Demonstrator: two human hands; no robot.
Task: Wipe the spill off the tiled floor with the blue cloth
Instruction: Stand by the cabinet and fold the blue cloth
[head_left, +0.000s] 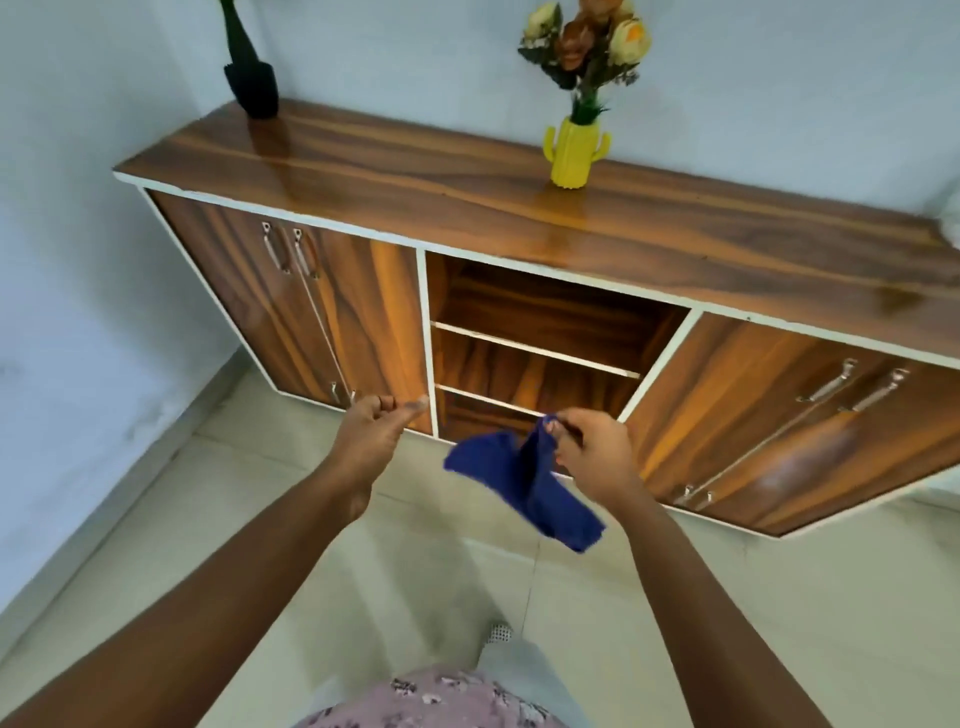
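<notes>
Both hands reach out in front of a standing person over the tiled floor (249, 519); the left hand (371, 431), at about eleven o'clock from the cloth, is loosely curled with thumb out and holds nothing; the right hand (595, 452), at about two o'clock from it, pinches one corner of the blue cloth (524, 488), which hangs free in the air, clear of the tiles. Behind stands a wooden sideboard (519, 208) with a black vase (249, 78) at ten o'clock and a yellow cactus vase (574, 150) at twelve. No spill can be made out on the floor; the step in hand looks like readying the cloth; next comes bending low and pressing it flat onto the wet patch.
</notes>
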